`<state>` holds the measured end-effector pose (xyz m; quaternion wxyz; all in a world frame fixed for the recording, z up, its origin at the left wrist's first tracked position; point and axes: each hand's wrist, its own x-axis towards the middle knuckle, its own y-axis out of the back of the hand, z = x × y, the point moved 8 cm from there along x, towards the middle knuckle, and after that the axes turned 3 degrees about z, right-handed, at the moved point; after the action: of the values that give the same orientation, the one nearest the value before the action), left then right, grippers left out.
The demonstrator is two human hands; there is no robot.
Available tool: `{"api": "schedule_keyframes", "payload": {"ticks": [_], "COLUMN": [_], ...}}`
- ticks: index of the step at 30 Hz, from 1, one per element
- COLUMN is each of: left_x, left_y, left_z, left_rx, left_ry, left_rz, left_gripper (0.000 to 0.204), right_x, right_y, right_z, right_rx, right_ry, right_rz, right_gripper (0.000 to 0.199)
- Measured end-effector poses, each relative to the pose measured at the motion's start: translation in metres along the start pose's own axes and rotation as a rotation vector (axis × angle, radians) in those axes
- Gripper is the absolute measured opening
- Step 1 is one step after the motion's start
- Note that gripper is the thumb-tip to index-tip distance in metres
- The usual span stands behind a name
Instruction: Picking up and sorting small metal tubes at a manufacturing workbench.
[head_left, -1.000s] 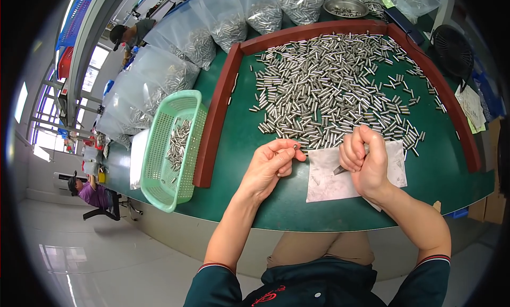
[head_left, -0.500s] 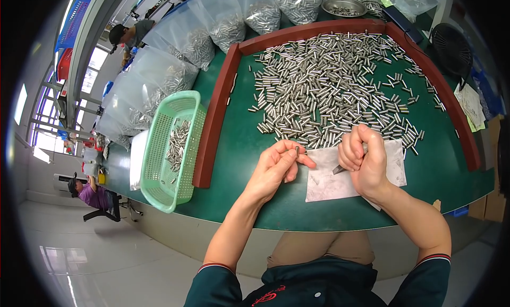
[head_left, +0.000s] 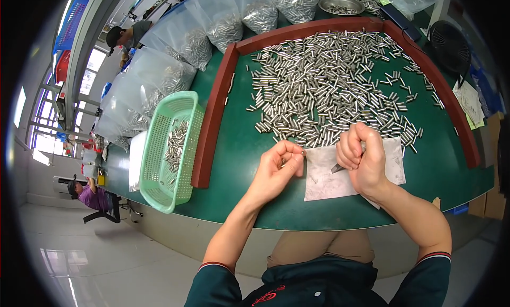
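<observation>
Pinched between the thumb and fingers of my left hand (head_left: 276, 168) is a small metal pin (head_left: 303, 153), almost wholly hidden by the fingertips. My right hand (head_left: 365, 159) makes a fist around a tool; only its flat grey tip (head_left: 336, 169) shows below the fingers, so its kind is unclear. Under the right hand lies a smudged white cloth (head_left: 324, 185), with the left hand just off its left edge. Beyond both hands spreads a big heap of short shiny metal pins (head_left: 319, 89) on the green tabletop (head_left: 234, 131).
A dark red wooden frame (head_left: 212, 121) borders the heap. On the left stands a light green basket (head_left: 169, 203) with some pins. Pin-filled clear bags (head_left: 223, 28) line the back, beside a metal bowl (head_left: 341, 5). A black fan (head_left: 450, 47) stands right. Two people sit or bend farther left.
My left fingers have curled inward around the pin, which showed upright before and is now mostly covered. The right hand has stayed nearly still.
</observation>
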<state>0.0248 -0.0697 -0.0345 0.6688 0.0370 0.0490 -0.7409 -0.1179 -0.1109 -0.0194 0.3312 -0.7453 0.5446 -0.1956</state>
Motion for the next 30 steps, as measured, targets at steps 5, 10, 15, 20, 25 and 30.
{"api": "schedule_keyframes", "payload": {"ticks": [5, 10, 15, 20, 25, 30], "left_x": [-0.01, -0.01, -0.011, -0.011, -0.01, -0.009], "left_y": [-0.039, -0.044, -0.043, -0.043, -0.043, -0.042], "left_z": [0.027, 0.024, 0.023, 0.024, 0.022, 0.022], "left_rx": [0.687, 0.771, 0.798, 0.815, 0.823, 0.813], "left_ry": [-0.274, -0.373, -0.389, -0.389, -0.333, -0.314], "left_rz": [0.029, 0.075, 0.101, 0.089, 0.088, 0.088], "left_gripper": [0.008, 0.01, 0.012, 0.012, 0.013, 0.014], "right_x": [0.001, -0.004, -0.007, -0.008, -0.009, -0.009], "right_y": [-0.003, -0.005, -0.002, -0.001, -0.001, -0.001], "right_z": [-0.001, -0.011, 0.0, -0.001, -0.001, -0.004], "right_rx": [0.016, -0.009, 0.003, 0.052, 0.005, -0.005], "right_ry": [0.006, 0.077, 0.033, 0.055, 0.064, 0.088], "right_rz": [-0.037, -0.033, -0.018, 0.004, 0.002, 0.011], "right_gripper": [0.037, 0.041, 0.04, 0.039, 0.04, 0.039]}}
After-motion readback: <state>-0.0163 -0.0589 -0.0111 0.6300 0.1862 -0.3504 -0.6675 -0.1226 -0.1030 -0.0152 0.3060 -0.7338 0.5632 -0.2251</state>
